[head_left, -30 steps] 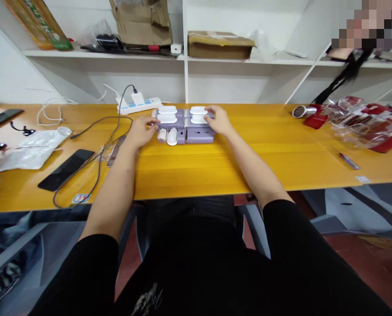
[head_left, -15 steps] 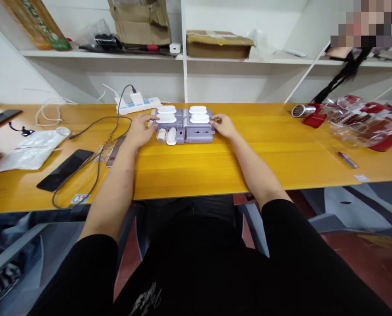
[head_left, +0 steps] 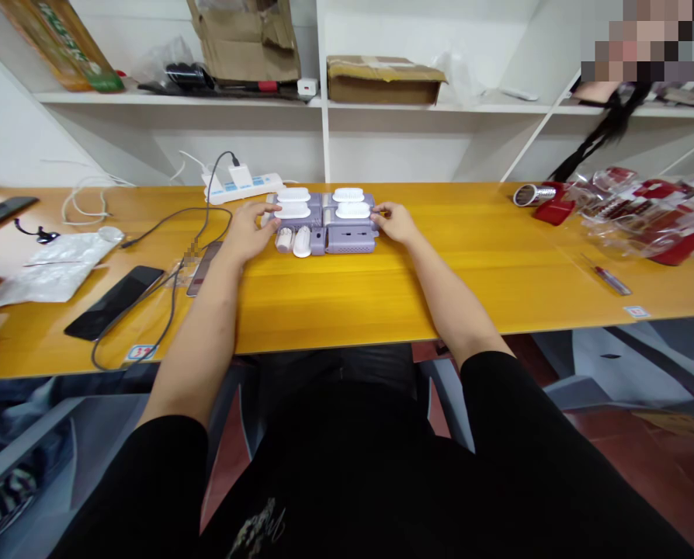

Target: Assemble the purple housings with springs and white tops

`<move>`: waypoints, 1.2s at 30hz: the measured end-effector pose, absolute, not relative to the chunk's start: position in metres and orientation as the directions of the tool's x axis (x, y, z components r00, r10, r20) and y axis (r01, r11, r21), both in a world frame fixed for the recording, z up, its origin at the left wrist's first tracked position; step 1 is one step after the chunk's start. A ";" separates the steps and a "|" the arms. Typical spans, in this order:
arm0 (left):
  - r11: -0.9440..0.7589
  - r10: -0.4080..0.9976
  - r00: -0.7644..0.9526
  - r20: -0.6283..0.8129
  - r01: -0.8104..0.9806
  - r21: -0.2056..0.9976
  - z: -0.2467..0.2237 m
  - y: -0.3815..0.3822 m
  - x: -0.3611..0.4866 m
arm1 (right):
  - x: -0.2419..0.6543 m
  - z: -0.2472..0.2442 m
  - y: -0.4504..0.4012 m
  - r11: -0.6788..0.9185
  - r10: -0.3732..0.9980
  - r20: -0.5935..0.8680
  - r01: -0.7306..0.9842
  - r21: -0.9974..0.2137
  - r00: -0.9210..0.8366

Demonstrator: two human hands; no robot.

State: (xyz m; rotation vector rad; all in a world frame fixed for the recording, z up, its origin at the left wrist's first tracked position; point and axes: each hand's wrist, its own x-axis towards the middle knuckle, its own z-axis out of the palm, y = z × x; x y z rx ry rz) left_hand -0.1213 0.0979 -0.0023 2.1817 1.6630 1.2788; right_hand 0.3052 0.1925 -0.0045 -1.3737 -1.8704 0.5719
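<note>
A compact group of purple and white plastic parts lies on the desk in front of me. At the back, white oval pieces with ridged or bristled tops (head_left: 353,210) rest on purple blocks (head_left: 331,211). Before them are a purple perforated case (head_left: 352,241), a white ribbed oval piece (head_left: 303,241) and a pale cylindrical part (head_left: 284,240). My left hand (head_left: 252,229) grips the left end of the purple blocks, thumb and index finger at the edge. On the opposite end, my right hand (head_left: 394,223) holds the edge with its fingertips. Exact finger contact is small and partly hidden.
Left are a black phone (head_left: 114,301), another phone (head_left: 203,268), cables, a plastic bag (head_left: 61,264) and a power strip (head_left: 248,186). Right lie a screwdriver (head_left: 612,279), a metal grater drum (head_left: 534,195) and bagged red parts (head_left: 655,206). Another person's arm shows at far left.
My hands and the purple and white parts keep their places. The view has shifted very slightly, and the other person's arm at far left has moved a little.
</note>
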 end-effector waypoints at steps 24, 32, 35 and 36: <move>-0.515 0.794 0.170 0.584 0.697 0.499 0.021 0.073 -0.083 | 0.482 0.038 0.099 0.103 0.991 0.130 0.831 -0.546 -0.037; -0.668 0.740 0.576 0.349 0.569 0.479 0.034 -0.010 0.015 | 0.485 0.041 0.037 0.217 0.967 0.051 0.701 -0.679 -0.249; -0.577 0.795 0.570 0.207 0.606 0.547 0.012 -0.031 0.030 | 0.452 0.039 0.020 0.343 0.915 0.084 0.650 -0.678 -0.396; -0.551 0.812 0.552 0.190 0.616 0.563 0.004 -0.034 0.030 | 0.440 0.038 0.017 0.382 0.889 0.085 0.627 -0.679 -0.450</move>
